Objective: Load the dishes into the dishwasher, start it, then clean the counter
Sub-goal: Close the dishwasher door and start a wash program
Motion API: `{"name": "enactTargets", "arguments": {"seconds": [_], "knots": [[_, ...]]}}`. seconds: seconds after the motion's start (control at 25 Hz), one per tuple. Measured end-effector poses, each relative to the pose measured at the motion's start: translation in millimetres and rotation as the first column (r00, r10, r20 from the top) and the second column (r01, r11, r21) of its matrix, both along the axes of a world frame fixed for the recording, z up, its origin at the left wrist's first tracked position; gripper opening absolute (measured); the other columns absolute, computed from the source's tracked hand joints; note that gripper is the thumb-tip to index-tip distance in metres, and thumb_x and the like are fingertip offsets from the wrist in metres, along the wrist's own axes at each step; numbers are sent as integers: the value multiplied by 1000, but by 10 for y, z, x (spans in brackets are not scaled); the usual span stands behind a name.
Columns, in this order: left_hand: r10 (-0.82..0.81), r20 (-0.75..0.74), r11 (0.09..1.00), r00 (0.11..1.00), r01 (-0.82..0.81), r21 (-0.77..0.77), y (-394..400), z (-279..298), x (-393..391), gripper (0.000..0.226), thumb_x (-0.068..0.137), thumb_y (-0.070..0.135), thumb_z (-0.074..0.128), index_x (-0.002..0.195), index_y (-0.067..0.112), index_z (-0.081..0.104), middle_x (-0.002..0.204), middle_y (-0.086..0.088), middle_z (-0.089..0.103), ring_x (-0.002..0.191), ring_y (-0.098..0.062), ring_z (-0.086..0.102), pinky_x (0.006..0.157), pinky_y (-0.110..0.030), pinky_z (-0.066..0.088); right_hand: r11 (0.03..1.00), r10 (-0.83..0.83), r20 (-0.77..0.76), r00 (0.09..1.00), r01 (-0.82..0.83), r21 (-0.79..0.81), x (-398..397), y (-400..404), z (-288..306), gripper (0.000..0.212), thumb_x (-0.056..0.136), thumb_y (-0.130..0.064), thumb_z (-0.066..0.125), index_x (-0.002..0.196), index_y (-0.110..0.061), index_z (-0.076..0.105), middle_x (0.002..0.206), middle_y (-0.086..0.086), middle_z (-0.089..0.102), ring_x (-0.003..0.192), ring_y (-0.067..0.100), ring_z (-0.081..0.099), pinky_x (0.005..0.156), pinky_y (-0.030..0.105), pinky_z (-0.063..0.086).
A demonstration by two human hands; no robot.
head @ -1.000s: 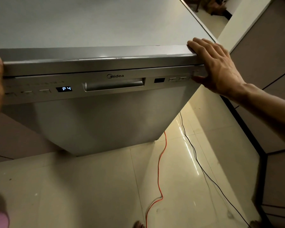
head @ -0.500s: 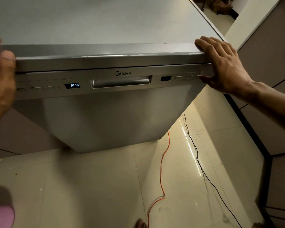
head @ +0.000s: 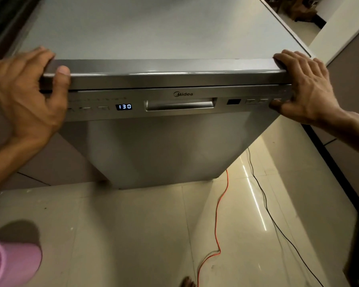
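Dishwasher (head: 153,141) shows 130 — left hand (head: 27,96) and right hand (head: 305,90) grip its top corners; cables (head: 220,214) trail beside.

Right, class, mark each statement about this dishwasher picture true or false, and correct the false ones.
1. The display reads 130. True.
2. The dishwasher door hangs wide open. False: it looks closed, only a thin gap showing at the top.
3. The left hand grips the top left corner, thumb on the front edge. True.
4. The right hand pulls the door handle. False: it is at the right corner, thumb by the buttons.
5. An orange cable lies on the floor. True.
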State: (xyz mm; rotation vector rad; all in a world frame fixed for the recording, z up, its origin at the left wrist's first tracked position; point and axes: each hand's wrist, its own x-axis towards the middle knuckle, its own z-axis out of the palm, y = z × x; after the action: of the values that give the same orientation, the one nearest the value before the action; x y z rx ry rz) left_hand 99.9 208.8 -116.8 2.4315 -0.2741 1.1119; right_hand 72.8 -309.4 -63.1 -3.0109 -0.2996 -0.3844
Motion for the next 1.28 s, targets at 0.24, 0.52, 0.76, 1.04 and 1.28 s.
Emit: {"name": "enactTargets", "arguments": {"seconds": [0.24,0.52,0.76,1.04,1.28], "knots": [[126,68,991,990,-129,34,-160,106,-108,44,100,46,42,124,14,62,128,-3,62,120,-18,54,107,-21,22,1000,20,66,998,-20,-1,40,-17,-66,93,68,-66,47,146,-21,26,148,14,34,139,37,29,115,60,17],[138,-24,990,990,-137,32,-172,136,-114,53,99,56,36,128,19,60,130,0,60,123,-14,51,106,-24,21,995,-75,125,989,66,71,-8,275,-67,75,90,-70,34,141,-14,32,147,16,38,139,35,31,115,58,21],[141,-91,990,986,-138,38,-162,180,-124,57,98,58,34,129,19,60,133,0,59,126,-13,49,107,-25,21,993,113,1,994,-113,40,274,1325,129,79,93,-73,13,136,-13,42,145,14,44,135,28,40,111,48,30],[122,-211,992,970,-116,40,-134,318,-185,60,95,59,38,131,15,59,137,-4,57,129,-15,49,111,-30,23,1000,6,-112,994,-4,18,291,2010,145,87,92,-73,7,156,-15,15,163,3,11,150,19,8,122,39,6],[148,-398,988,905,-121,94,-159,516,-232,61,93,59,41,136,17,53,145,-3,48,136,-19,42,112,-37,32,1000,-11,-217,976,12,0,290,2021,226,86,92,-73,7,156,-16,8,164,0,4,151,16,1,122,38,2]]}}
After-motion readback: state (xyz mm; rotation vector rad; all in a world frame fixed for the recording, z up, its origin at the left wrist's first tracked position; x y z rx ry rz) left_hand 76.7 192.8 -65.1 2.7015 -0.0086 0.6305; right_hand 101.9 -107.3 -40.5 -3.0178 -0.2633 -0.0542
